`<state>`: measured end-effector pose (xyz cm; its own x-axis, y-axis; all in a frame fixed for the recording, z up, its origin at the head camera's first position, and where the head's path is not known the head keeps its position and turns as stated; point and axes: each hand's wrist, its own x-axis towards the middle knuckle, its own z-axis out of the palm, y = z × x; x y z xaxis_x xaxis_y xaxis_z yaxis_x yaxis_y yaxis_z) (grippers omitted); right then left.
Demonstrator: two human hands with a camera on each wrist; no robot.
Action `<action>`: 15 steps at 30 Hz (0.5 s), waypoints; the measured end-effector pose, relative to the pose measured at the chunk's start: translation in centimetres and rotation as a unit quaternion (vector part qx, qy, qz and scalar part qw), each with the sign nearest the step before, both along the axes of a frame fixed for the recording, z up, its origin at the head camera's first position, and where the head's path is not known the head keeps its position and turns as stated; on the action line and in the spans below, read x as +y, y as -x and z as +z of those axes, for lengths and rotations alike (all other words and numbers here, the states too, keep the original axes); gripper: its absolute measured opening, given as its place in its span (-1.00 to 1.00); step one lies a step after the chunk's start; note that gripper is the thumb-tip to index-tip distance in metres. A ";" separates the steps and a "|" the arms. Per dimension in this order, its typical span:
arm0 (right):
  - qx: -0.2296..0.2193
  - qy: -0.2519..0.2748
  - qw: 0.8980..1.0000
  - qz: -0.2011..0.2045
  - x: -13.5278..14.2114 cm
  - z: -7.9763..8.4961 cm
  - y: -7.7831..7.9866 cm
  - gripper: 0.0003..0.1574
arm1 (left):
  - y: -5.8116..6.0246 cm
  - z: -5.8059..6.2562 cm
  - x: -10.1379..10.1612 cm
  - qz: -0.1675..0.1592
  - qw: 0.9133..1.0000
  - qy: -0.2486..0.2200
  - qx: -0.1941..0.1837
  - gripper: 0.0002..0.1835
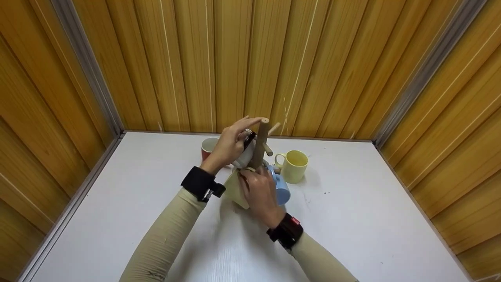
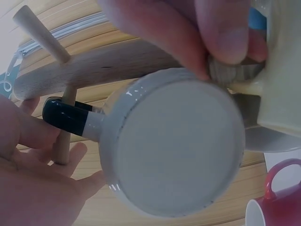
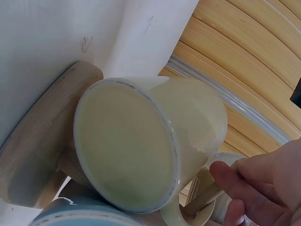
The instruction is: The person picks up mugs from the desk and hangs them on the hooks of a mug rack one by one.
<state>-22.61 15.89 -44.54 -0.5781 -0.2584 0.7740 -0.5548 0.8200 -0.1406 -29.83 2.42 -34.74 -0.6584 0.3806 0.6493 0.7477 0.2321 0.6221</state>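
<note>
A wooden mug tree (image 1: 260, 143) stands between the hands. A white mug (image 2: 174, 146) with a black handle hangs from an upper peg. Beside that peg is my left hand (image 1: 229, 147), fingers spread, one fingertip against the top of the post. Lower down, a pale yellow mug (image 3: 127, 146) hangs tilted, its handle looped over a peg (image 3: 204, 200). My right hand (image 1: 260, 192) pinches the end of this peg, just past the handle. A light blue mug (image 1: 282, 190) hangs on the right side, partly behind the right hand.
A second yellow mug (image 1: 294, 166) is upright to the right of the tree. A red mug (image 1: 205, 153) with a white inside stands behind the left hand. Wood-patterned walls (image 1: 231, 58) enclose the white table (image 1: 352, 203) at the back and both sides.
</note>
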 end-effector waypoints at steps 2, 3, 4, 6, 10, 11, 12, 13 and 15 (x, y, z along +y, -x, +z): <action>-0.006 0.000 1.000 0.002 0.0 0.1 0.0 -0.92 | -0.1 0.0 0.0 0.002 1.000 0.001 0.006 -0.34; -0.008 -0.001 1.000 0.004 0.0 0.1 0.0 -0.92 | -0.1 0.0 0.0 0.005 1.000 0.002 0.010 -0.34; -0.012 -0.003 1.000 0.006 0.0 0.2 0.0 -0.92 | -0.1 0.0 -0.1 0.010 1.000 0.004 0.014 -0.35; -0.012 -0.013 1.000 0.012 0.1 0.3 0.0 -0.91 | -0.3 -0.1 -0.2 0.020 1.000 0.003 0.021 -0.36; -0.001 -0.033 0.999 0.040 0.7 0.6 0.0 -0.86 | -0.8 -0.6 -0.5 0.047 0.998 -0.008 0.030 -0.37; 0.004 -0.037 0.998 0.051 1.0 0.8 0.1 -0.86 | -0.9 -0.7 -0.6 0.054 0.998 -0.014 0.036 -0.38; 0.010 -0.039 0.997 0.063 1.3 0.9 0.1 -0.85 | -1.1 -1.0 -0.8 0.060 0.997 -0.020 0.041 -0.39; 0.014 -0.040 0.996 0.074 1.6 1.0 0.1 -0.84 | -1.3 -1.2 -0.9 0.068 0.996 -0.026 0.046 -0.42; 0.020 -0.042 0.995 0.093 2.3 1.3 0.0 -0.84 | -1.8 -1.8 -1.3 0.083 0.994 -0.039 0.054 -0.46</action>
